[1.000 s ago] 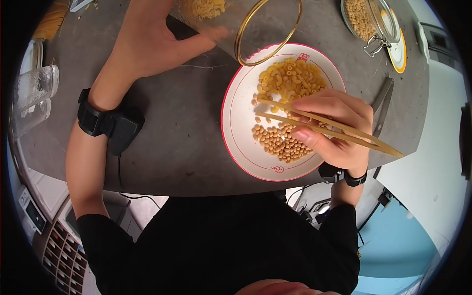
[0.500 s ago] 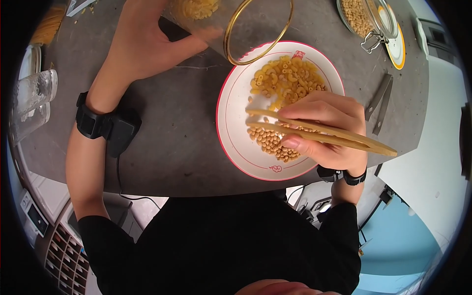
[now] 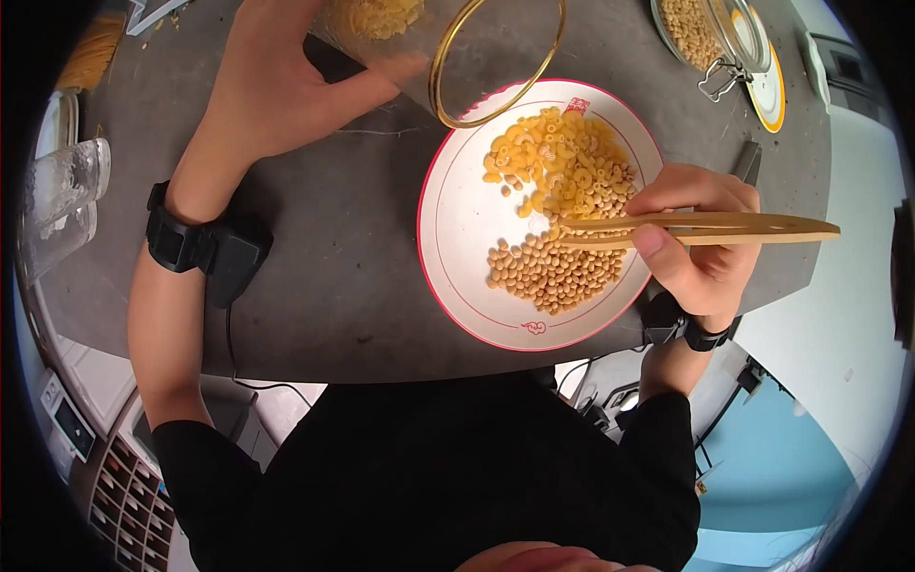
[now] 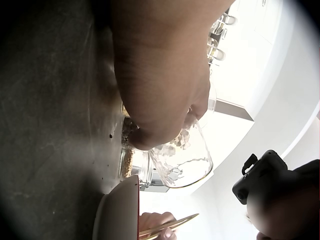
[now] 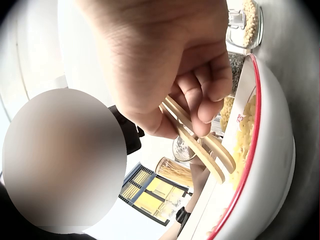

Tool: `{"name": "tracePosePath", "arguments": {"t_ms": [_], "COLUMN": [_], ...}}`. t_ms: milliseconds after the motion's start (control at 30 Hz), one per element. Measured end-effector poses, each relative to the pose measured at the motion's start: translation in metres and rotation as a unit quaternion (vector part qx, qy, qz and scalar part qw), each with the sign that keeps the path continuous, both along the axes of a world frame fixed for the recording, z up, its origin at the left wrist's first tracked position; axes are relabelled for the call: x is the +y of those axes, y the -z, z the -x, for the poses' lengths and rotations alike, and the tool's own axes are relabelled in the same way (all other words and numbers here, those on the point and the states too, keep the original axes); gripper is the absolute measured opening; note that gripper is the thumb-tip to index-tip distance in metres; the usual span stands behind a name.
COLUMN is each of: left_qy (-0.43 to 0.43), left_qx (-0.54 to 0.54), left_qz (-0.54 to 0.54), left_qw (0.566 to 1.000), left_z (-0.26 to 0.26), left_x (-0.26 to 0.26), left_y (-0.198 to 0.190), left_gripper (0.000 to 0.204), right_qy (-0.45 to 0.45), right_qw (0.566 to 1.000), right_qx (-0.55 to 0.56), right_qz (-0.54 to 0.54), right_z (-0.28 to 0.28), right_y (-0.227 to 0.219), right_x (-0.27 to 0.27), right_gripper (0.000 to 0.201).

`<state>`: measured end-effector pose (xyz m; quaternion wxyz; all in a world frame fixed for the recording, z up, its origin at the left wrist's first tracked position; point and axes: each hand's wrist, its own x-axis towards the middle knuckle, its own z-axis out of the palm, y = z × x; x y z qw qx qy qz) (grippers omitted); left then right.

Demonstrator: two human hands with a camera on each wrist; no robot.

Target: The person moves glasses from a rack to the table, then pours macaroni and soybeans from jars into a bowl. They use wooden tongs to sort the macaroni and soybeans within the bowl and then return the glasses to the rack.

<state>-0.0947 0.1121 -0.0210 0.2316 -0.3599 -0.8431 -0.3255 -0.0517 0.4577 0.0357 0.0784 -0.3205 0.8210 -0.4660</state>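
I see my right hand (image 3: 701,238) pinching the wooden tongs (image 3: 696,229), which have drawn back from the plate's (image 3: 457,238) middle to its 3 o'clock rim (tips now over the pasta (image 3: 562,162) and beans (image 3: 553,272) boundary). My left hand (image 3: 286,86) still grips the tilted glass jar (image 3: 457,48) at 12 o'clock.

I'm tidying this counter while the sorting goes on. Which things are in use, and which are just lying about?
In use:
right hand holding the bamboo tongs
plate with macaroni and soybeans
left hand gripping the tilted pasta jar

Lying about:
clip-top soybean jar
metal tweezers
empty glass
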Motion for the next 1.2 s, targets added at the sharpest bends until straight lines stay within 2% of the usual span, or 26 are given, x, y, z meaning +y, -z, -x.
{"name": "tracePosePath", "arguments": {"t_ms": [67, 133, 200, 433, 500, 700, 800, 1100, 1200], "left_qy": [-0.01, 0.025, 0.025, -0.005, 0.002, 0.003, 0.015, 0.001, 0.002], "left_qx": [-0.003, 0.022, 0.019, 0.006, 0.009, 0.018, 0.03, 0.022, 0.02], "left_qz": [0.002, -0.022, -0.027, 0.002, -0.004, -0.009, -0.026, -0.013, -0.018], "left_qw": [1.0, 0.999, 0.999, 1.0, 1.0, 1.0, 0.999, 1.0, 1.0], "left_z": [0.001, 0.004, 0.003, -0.001, 0.0, 0.001, 0.004, 0.0, 0.001], "left_x": [0.0, 0.0, 0.0, 0.0, 0.002, 0.002, 0.002, 0.001, 0.002], "left_y": [0.0, 0.001, 0.002, -0.004, -0.004, -0.003, 0.0, -0.004, -0.001], "left_gripper": [0.071, 0.071, 0.071, 0.071, 0.071, 0.07, 0.069, 0.068, 0.068], "right_qy": [-0.018, -0.037, -0.059, -0.059, -0.044, -0.003, -0.021, -0.047, -0.032], "right_qw": [1.0, 0.999, 0.998, 0.998, 0.998, 0.997, 0.995, 0.992, 0.992], "right_qx": [-0.012, -0.027, -0.034, -0.004, 0.031, 0.08, 0.083, 0.112, 0.118], "right_qz": [0.01, 0.022, 0.001, -0.02, 0.013, 0.0, -0.05, -0.013, -0.023], "right_z": [0.002, 0.003, 0.003, -0.001, -0.002, -0.005, -0.006, -0.006, -0.008], "right_y": [0.0, 0.001, 0.001, 0.004, 0.007, 0.003, 0.003, 0.011, 0.01], "right_x": [0.003, 0.002, 0.001, -0.006, -0.012, -0.01, -0.011, -0.019, -0.021], "right_gripper": [0.015, 0.016, 0.016, 0.018, 0.018, 0.02, 0.021, 0.027, 0.03]}}
